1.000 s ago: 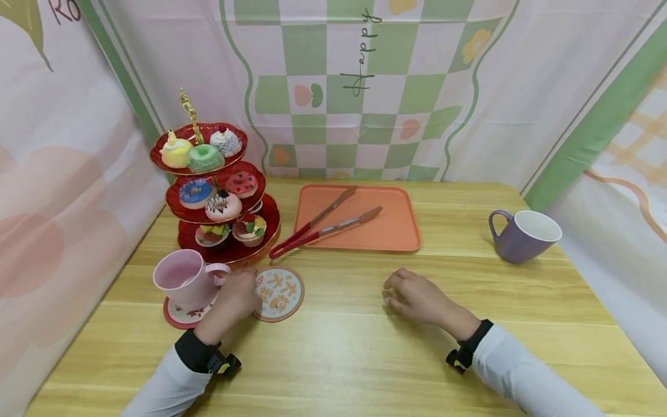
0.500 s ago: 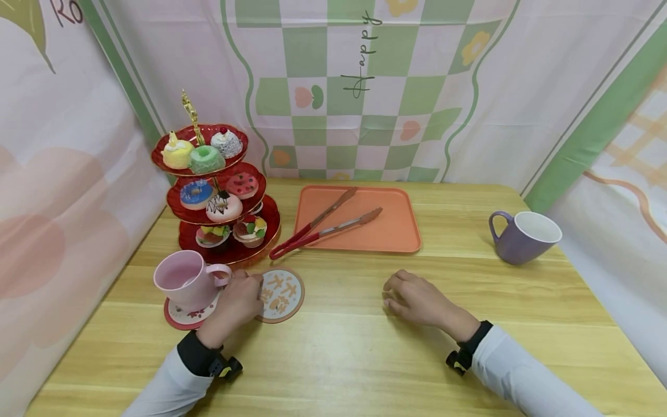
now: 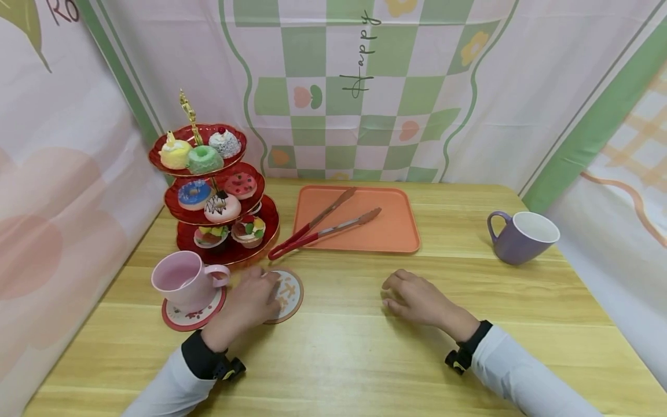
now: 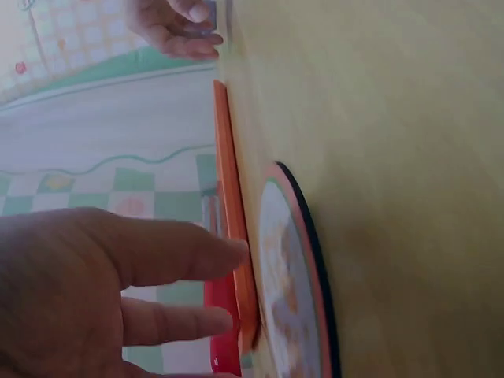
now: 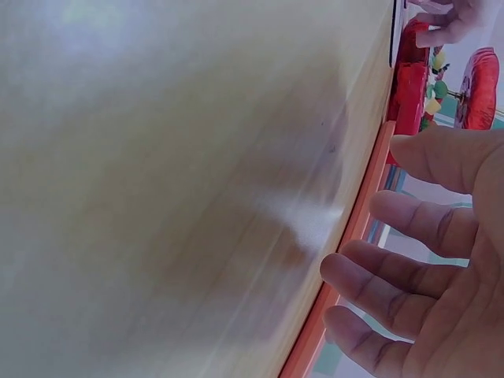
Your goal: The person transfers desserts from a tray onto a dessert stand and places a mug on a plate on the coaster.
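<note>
My left hand (image 3: 252,301) is above the left part of a round coaster (image 3: 292,296) with an orange rim, hiding part of it. In the left wrist view its fingers are extended beside the coaster (image 4: 287,291) and hold nothing. Left of that hand, a pink mug (image 3: 179,281) stands on a red-rimmed coaster (image 3: 177,318). My right hand (image 3: 419,298) stays low over the table at right of centre. In the right wrist view its fingers (image 5: 386,295) are loosely bent, with nothing between them.
A three-tier red stand (image 3: 219,255) of toy-like cakes and donuts stands at the back left. Red-handled tongs (image 3: 304,238) lie spread partly on an orange tray (image 3: 385,237). A purple mug (image 3: 516,246) stands at the right. Curtains (image 3: 385,145) rise behind the table.
My left hand has moved right, away from the pink mug's handle, and now covers more of the orange-rimmed coaster. The right hand has not visibly moved.
</note>
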Demonstrator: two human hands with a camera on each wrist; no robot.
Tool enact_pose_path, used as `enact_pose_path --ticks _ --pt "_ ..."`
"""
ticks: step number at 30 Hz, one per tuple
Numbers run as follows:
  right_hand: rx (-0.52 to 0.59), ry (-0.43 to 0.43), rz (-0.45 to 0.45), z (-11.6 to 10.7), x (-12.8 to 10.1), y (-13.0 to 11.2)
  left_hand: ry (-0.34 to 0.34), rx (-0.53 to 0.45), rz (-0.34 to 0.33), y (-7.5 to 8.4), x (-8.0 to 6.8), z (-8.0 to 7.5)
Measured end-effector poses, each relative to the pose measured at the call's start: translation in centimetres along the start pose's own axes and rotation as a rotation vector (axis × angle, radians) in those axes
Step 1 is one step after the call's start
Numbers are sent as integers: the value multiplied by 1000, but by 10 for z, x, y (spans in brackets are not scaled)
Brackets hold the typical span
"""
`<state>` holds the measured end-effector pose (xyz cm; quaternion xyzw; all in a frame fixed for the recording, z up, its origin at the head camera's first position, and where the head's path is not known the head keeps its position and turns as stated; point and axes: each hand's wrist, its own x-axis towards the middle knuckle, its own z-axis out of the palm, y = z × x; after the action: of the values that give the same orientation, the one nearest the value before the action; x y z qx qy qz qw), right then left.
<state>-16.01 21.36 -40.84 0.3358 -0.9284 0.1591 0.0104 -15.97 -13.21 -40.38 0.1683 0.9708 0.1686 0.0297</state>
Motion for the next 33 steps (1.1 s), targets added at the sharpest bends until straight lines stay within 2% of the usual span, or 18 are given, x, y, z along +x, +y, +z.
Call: enact_pose_path --ticks 4,8,14,19,23,28,33 --pt "5 -2 6 1 0 0 28 -47 155 6 4 3" --pt "0 4 9 2 0 -1 49 -79 273 13 9 6" --pt "-12 12 12 4 2 -2 19 -160 341 23 14 10" --pt "-12 6 16 4 3 -3 -19 -169 414 29 18 11" --pt "-11 7 15 3 2 -3 -28 -159 442 32 21 13" --pt "-9 6 22 2 1 -3 -16 -146 443 33 21 13" --pt "-14 26 59 -4 -2 0 8 -136 483 33 20 13"
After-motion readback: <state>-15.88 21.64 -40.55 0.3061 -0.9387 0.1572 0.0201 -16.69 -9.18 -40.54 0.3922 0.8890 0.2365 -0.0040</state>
